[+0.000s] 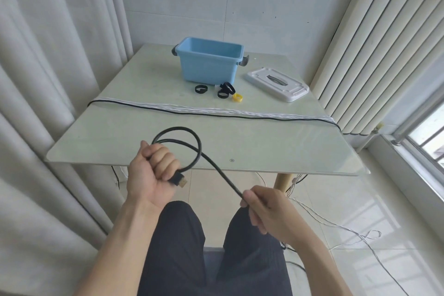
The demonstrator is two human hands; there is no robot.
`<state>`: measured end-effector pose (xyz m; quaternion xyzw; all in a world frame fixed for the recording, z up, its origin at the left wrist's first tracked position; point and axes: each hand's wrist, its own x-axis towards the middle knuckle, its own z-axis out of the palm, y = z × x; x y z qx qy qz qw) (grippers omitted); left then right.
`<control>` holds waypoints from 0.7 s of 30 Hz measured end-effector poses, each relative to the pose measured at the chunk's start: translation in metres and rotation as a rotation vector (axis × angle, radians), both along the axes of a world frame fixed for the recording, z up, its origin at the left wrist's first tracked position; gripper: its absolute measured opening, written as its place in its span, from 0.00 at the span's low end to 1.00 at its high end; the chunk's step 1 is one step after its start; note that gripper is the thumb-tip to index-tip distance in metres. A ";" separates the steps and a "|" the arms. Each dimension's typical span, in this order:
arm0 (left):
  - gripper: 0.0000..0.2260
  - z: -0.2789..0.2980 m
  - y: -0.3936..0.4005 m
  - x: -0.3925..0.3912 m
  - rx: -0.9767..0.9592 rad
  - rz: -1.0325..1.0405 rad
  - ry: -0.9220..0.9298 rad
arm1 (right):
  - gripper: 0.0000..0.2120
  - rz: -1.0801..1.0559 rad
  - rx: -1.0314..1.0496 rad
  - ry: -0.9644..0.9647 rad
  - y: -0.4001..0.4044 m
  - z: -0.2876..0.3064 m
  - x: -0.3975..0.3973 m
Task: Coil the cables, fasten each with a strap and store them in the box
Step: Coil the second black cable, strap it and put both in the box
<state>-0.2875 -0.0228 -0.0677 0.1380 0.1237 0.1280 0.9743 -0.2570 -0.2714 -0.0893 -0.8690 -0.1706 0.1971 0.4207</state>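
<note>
Black cable [192, 149]: one loop formed above the near table [264, 146] edge. Left hand [151, 170] fisted round the loop; gold-tipped plug [179, 181] protrudes below the fingers. Right hand [266, 209] pinches the trailing run. Blue box [209, 65] open, far side. White lid [277, 84] beside it. Black straps [224, 90] and a yellow strap [237, 97] lie before the box.
</note>
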 end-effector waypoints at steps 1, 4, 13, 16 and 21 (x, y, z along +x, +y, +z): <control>0.21 0.000 0.003 0.000 0.012 0.035 -0.003 | 0.13 0.027 -0.013 0.024 -0.002 -0.001 -0.002; 0.15 0.002 0.011 0.000 0.091 0.122 -0.025 | 0.10 0.021 -0.123 -0.011 -0.012 -0.008 -0.002; 0.04 0.000 -0.036 0.006 0.592 0.097 -0.157 | 0.11 0.122 -0.128 -0.186 0.002 0.008 -0.023; 0.05 -0.001 -0.049 0.001 0.862 0.004 -0.104 | 0.13 0.219 -0.179 -0.215 0.006 0.018 -0.029; 0.05 -0.002 -0.065 -0.008 1.331 -0.244 -0.009 | 0.15 0.321 -0.248 -0.249 0.006 0.028 -0.034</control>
